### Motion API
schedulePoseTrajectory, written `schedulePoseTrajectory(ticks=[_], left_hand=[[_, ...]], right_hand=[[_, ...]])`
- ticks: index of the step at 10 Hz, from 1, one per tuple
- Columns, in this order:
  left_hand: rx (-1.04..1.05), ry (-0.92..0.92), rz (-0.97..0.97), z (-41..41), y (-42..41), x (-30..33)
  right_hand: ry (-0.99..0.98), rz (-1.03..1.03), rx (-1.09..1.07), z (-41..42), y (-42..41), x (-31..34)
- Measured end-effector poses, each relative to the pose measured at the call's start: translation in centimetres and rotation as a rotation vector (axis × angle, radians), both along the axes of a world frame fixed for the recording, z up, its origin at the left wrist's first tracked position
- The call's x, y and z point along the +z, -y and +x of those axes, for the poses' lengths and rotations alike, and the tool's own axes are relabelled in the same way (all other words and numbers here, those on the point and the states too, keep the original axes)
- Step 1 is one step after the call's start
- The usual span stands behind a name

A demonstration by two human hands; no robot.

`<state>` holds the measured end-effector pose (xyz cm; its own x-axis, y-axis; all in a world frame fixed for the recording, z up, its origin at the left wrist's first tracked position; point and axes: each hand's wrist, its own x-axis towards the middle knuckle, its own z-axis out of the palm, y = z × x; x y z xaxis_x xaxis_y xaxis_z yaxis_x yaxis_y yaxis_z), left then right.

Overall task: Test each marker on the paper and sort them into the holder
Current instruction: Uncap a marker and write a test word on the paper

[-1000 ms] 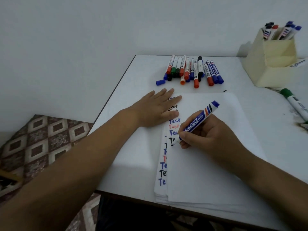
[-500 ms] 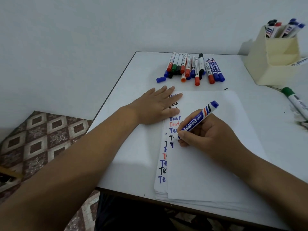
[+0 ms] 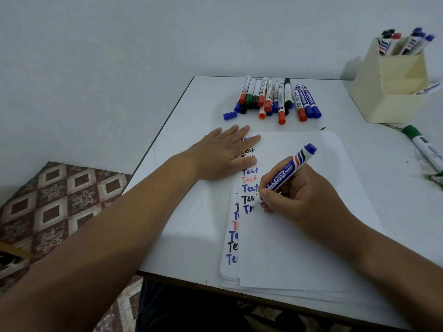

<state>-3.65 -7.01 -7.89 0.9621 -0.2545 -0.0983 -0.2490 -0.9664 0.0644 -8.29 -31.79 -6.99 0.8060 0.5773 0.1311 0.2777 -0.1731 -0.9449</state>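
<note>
The right hand (image 3: 302,195) pinches the blue marker (image 3: 285,174) pen-fashion, tip on the paper (image 3: 299,248) mid-word — the left hand (image 3: 223,155) lies spread flat, pinning the sheet; the holder (image 3: 393,92) stands well apart.

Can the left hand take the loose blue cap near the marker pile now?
Probably yes. The left hand lies flat on the paper, holding nothing, and the blue cap sits just beyond its fingertips on bare table, nothing between them.
</note>
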Motion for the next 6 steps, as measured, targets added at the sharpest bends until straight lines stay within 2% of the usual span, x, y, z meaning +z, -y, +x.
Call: schedulePoseTrajectory(ticks=[6], left_hand=[[0.006, -0.004, -0.006, -0.18, 0.09, 0.15]], right_hand=[[0.004, -0.051, -0.03, -0.13, 0.14, 0.07]])
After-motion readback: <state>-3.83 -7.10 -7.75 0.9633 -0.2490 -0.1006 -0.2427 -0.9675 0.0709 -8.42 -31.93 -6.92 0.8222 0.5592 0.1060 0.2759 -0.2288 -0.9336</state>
